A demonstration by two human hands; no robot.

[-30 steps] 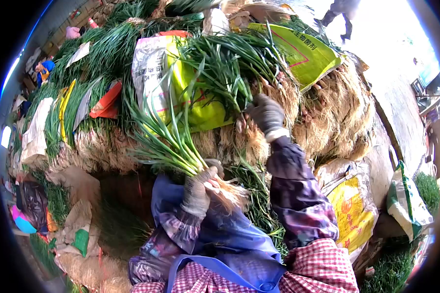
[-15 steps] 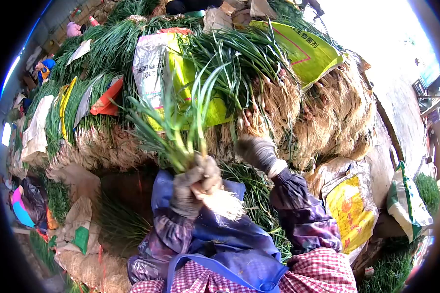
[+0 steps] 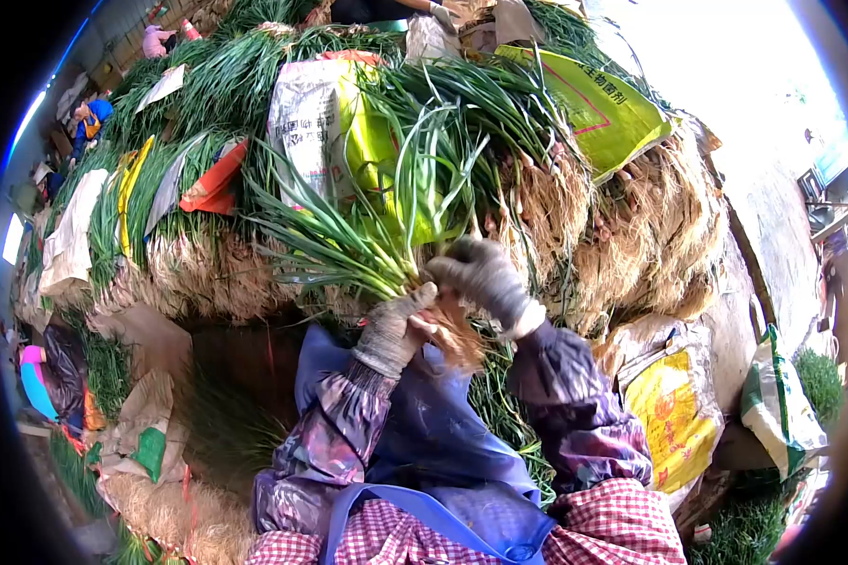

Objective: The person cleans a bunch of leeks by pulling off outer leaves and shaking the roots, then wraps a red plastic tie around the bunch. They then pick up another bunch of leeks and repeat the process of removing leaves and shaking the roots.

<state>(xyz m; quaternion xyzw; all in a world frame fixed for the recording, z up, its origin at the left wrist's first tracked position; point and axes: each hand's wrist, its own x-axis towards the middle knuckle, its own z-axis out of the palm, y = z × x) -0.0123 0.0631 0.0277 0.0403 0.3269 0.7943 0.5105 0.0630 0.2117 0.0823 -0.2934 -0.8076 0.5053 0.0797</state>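
Observation:
My left hand (image 3: 398,330), in a dirty grey knitted glove, is closed round a bunch of green garlic (image 3: 386,259). Its long flat leaves fan upward to the left, and tan roots (image 3: 461,336) hang below the grip. At the right side of this bunch, my gloved right hand (image 3: 485,280) is curled, with its fingertips at the stems. Motion blurs it a little, and its thumb is hidden. Just behind the hands lies a big heap of the same green garlic (image 3: 471,108), roots toward me.
A yellow-and-white sack (image 3: 311,132) and a lime green sack (image 3: 589,108) lie over the heap. A yellow printed sack (image 3: 674,414) stands at my right. A blue apron (image 3: 433,424) covers my lap. Other people, one in blue and orange (image 3: 90,122), are at the far left.
My right hand has moved left from the heap to the bunch. The bunch in my left hand has turned, its roots now hanging down, and its leaves are spread wider.

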